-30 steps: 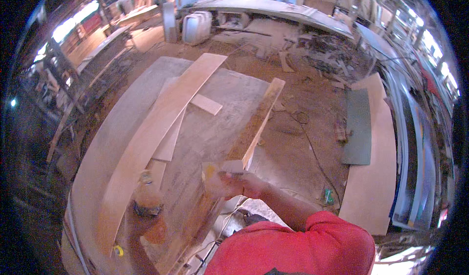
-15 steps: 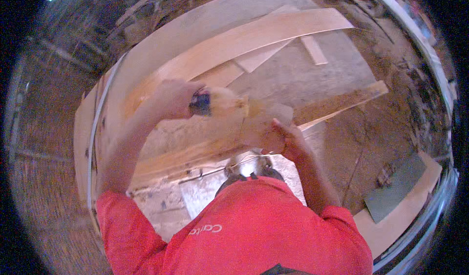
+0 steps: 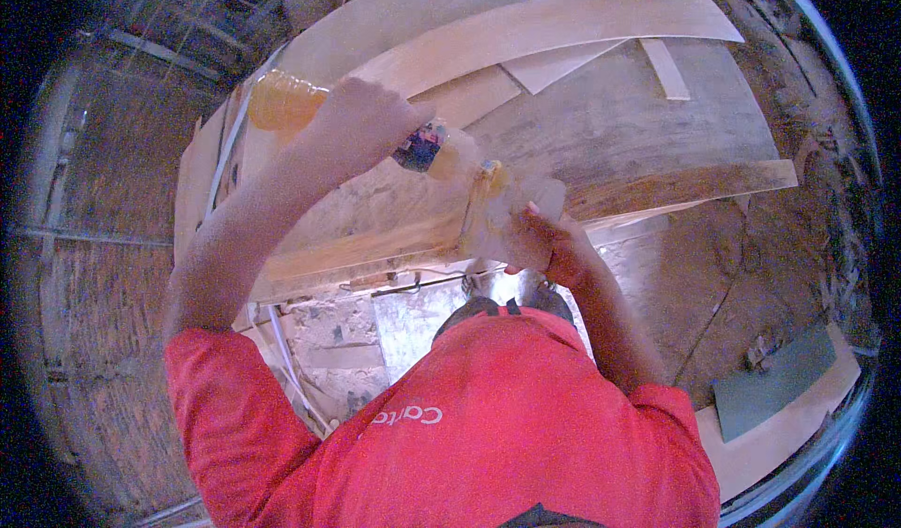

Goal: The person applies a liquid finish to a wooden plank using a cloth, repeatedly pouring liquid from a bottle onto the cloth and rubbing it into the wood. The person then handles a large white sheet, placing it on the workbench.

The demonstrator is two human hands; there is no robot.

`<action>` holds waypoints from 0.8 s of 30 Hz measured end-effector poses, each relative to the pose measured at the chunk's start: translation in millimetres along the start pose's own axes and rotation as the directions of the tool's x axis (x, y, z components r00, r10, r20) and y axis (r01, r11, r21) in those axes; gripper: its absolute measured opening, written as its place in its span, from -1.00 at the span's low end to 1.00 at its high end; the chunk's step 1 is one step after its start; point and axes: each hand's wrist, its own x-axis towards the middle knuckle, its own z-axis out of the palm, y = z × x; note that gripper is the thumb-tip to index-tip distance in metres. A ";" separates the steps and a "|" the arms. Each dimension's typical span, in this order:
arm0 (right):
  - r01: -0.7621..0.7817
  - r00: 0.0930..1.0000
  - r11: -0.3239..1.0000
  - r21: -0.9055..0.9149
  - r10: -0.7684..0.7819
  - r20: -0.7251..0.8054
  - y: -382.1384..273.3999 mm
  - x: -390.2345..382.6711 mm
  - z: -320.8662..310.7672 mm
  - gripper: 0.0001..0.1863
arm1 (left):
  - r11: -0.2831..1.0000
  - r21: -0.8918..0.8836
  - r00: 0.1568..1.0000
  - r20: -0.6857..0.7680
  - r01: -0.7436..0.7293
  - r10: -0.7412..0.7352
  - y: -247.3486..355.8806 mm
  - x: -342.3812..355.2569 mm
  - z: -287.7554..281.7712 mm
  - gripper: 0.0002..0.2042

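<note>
My left hand [image 3: 374, 126] is wrapped around a large clear plastic bottle [image 3: 284, 103] of orange-yellow liquid. The bottle lies tilted, its rounded base up and left and its neck down to the right. A dark blue and pink label [image 3: 419, 149] shows beyond my fingers. My right hand [image 3: 544, 246] grips a clear, whitish plastic container [image 3: 497, 216], whose exact kind I cannot make out. The bottle's mouth meets or nearly meets the container's top, where an orange-yellow patch shows. Whether liquid is flowing is too blurred to tell.
Below my hands is a wooden worktable [image 3: 648, 134] with a thick front edge [image 3: 690, 183]. A long curved wooden strip [image 3: 554, 23] and smaller flat pieces lie across its far side. A dark green sheet [image 3: 774, 384] rests on a pale board [image 3: 774, 439] at lower right.
The bottle and my left hand have tipped up, with the bottle's base now showing at upper left. My right hand keeps hold of the container. The whole view has shifted slightly.
</note>
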 end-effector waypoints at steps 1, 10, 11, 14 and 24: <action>0.006 1.000 1.000 0.014 -0.007 0.012 1.1 0.9 -1.3 -0.49 | 0.999 0.039 1.000 0.004 -0.012 0.012 0.4 2.1 -3.6 -0.91; -0.020 1.000 0.998 0.061 0.020 -0.007 14.0 16.1 -1.5 -0.46 | 0.993 0.116 1.000 0.020 -0.009 0.007 -6.1 -2.1 -10.2 -0.87; -0.015 1.000 0.997 0.071 0.016 -0.018 16.0 19.0 -3.1 -0.46 | 0.994 0.107 1.000 0.022 -0.008 0.005 -6.4 -2.2 -8.6 -0.87; -0.010 0.999 0.996 0.088 0.007 0.036 15.3 23.0 -4.1 -0.46 | 0.997 0.075 1.000 0.000 -0.016 0.016 -10.3 -2.1 0.5 -0.85; 0.074 0.997 0.995 0.071 -0.074 -0.005 52.5 56.4 -27.4 -0.41 | 0.999 0.021 0.994 -0.093 -0.049 0.051 -22.9 -3.3 72.1 -0.82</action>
